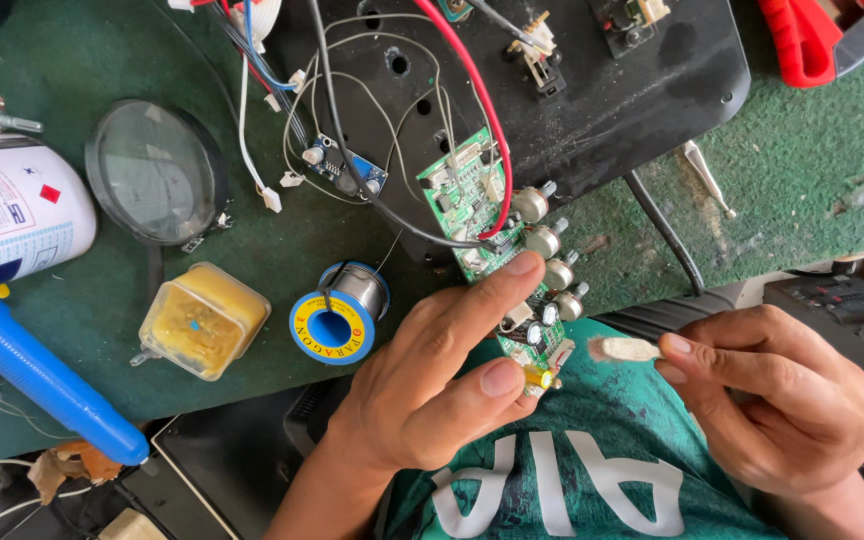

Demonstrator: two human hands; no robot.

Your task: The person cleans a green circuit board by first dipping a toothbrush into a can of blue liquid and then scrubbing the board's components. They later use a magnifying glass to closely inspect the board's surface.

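The left hand [422, 385] pinches a green circuit board [497, 255] between forefinger and thumb, its row of knobs just beyond the fingertips. The right hand [782, 400] has fingers clamped on a small whitish brush tip [624, 349], near the board's lower end. A solder spool [337, 312] lies on the green surface [72, 60], left of the left fingers.

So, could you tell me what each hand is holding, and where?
Left hand pinches the green circuit board at its lower end; right hand holds a small whitish piece by one end.
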